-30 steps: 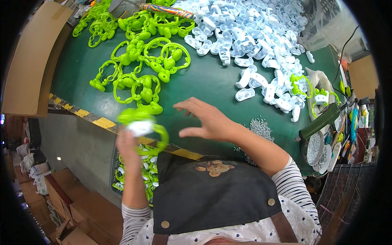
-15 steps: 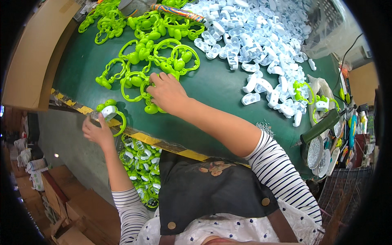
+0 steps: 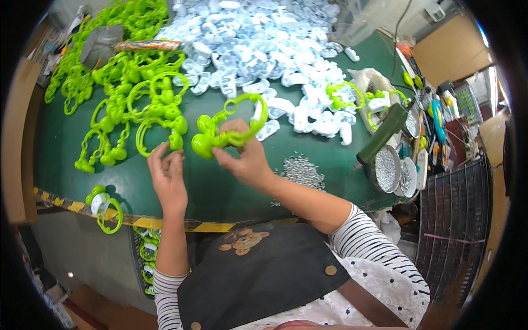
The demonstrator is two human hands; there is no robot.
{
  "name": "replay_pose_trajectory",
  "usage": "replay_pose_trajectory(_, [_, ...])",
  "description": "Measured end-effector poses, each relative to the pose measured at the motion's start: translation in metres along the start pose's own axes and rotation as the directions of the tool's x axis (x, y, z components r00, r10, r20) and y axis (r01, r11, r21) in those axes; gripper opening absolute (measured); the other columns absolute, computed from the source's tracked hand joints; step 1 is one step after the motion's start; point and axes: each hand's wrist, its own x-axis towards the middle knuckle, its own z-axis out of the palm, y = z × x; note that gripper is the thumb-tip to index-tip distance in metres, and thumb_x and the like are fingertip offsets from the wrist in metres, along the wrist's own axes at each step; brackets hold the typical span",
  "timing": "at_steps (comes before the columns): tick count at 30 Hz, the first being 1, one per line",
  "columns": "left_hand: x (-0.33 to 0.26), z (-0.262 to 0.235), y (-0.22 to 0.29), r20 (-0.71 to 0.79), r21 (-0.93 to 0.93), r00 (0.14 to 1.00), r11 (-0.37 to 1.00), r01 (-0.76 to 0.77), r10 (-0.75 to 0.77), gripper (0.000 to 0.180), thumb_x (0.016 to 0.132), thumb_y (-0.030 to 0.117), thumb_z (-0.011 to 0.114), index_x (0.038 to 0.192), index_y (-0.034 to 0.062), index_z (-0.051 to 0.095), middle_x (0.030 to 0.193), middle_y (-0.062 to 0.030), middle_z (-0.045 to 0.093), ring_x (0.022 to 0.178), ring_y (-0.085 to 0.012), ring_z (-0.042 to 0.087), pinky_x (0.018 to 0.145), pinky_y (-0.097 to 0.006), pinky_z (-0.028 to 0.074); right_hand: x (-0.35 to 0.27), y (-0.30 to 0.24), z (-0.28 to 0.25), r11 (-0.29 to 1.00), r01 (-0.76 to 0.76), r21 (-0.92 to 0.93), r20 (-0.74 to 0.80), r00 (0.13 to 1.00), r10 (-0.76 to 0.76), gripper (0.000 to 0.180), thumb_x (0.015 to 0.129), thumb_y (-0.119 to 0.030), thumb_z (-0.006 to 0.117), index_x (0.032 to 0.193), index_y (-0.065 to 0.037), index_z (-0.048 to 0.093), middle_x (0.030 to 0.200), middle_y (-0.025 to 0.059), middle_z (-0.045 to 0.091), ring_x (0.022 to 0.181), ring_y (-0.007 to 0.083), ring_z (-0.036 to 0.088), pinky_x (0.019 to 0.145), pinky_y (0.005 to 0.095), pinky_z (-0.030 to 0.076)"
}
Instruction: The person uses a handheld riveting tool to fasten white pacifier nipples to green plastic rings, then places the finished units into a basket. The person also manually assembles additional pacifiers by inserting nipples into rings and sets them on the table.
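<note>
My right hand (image 3: 247, 159) holds up a bright green plastic ring (image 3: 258, 121) with rounded knobs, pinched between thumb and fingers above the green table. To its left, the curled fingers of my left hand (image 3: 169, 179) close on the lower edge of another green ring (image 3: 142, 132), which lies at the near side of a loose group of such rings. At the table's front edge, a green ring with a white piece fitted on it (image 3: 100, 203) sticks out over the edge. White plastic shells (image 3: 247, 55) are heaped beyond my right hand.
Small screws (image 3: 300, 173) lie loose near my right forearm. A dark green power screwdriver (image 3: 385, 132) rests by metal bowls of screws (image 3: 386, 168). A striped-handled tool (image 3: 148, 45) lies on the far rings. Below the yellow-black table edge (image 3: 212, 227) stands a crate of assembled rings (image 3: 147, 250).
My left hand has left the assembled ring at the table edge and moved right to the loose rings. The right hand has lifted one ring from the group. The view has turned right.
</note>
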Motion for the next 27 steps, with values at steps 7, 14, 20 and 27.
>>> replay_pose_trajectory(7, [-0.039, 0.034, 0.034, 0.312, -0.409, 0.866, 0.767, 0.494, -0.391, 0.040, 0.096, 0.021, 0.064, 0.130, 0.0045, 0.049, 0.106, 0.0010, 0.058, 0.086, -0.0079, 0.058, 0.069, -0.024, 0.049, -0.020, -0.011, -0.024, 0.734, 0.553, -0.393, 0.416, 0.819, -0.395, 0.035, 0.074, -0.012, 0.070, 0.106, -0.005, 0.057, 0.109, 0.0117, 0.058, 0.095, 0.0333, 0.061, 0.083, 0.0430, 0.051])
replay_pose_trajectory(14, [-0.039, 0.010, 0.026, 0.196, -0.279, 0.900, 0.858, 0.431, -0.389, 0.046, 0.091, 0.010, 0.067, 0.132, 0.0056, 0.048, 0.102, -0.0017, 0.059, 0.087, -0.0106, 0.059, 0.070, -0.025, 0.051, 0.015, 0.010, -0.105, 0.478, 0.470, -0.742, 0.407, 0.882, -0.236, 0.023, 0.078, -0.013, 0.066, 0.101, -0.009, 0.063, 0.104, 0.0081, 0.063, 0.093, 0.0271, 0.059, 0.081, 0.0378, 0.049])
replay_pose_trajectory(20, [-0.033, 0.010, 0.013, 0.154, -0.034, 0.920, 0.929, 0.368, -0.359, 0.047, 0.090, 0.007, 0.067, 0.132, 0.0017, 0.046, 0.109, -0.0052, 0.058, 0.088, -0.0126, 0.059, 0.075, -0.028, 0.052, 0.070, 0.030, -0.119, 0.197, 0.565, -0.801, 0.581, 0.814, 0.026, 0.030, 0.074, -0.016, 0.073, 0.103, -0.014, 0.065, 0.112, 0.0029, 0.063, 0.100, 0.0238, 0.056, 0.084, 0.0349, 0.046])
replay_pose_trajectory(27, [-0.035, 0.007, 0.011, 0.144, -0.347, 0.899, 0.830, 0.437, -0.413, 0.035, 0.095, 0.005, 0.059, 0.128, -0.0020, 0.048, 0.107, -0.0116, 0.060, 0.090, -0.0185, 0.064, 0.079, -0.033, 0.056, 0.092, 0.019, -0.109, 0.488, 0.513, -0.706, 0.537, 0.837, -0.103, 0.033, 0.075, -0.024, 0.078, 0.103, -0.011, 0.065, 0.104, 0.0030, 0.062, 0.100, 0.0246, 0.054, 0.085, 0.0358, 0.045])
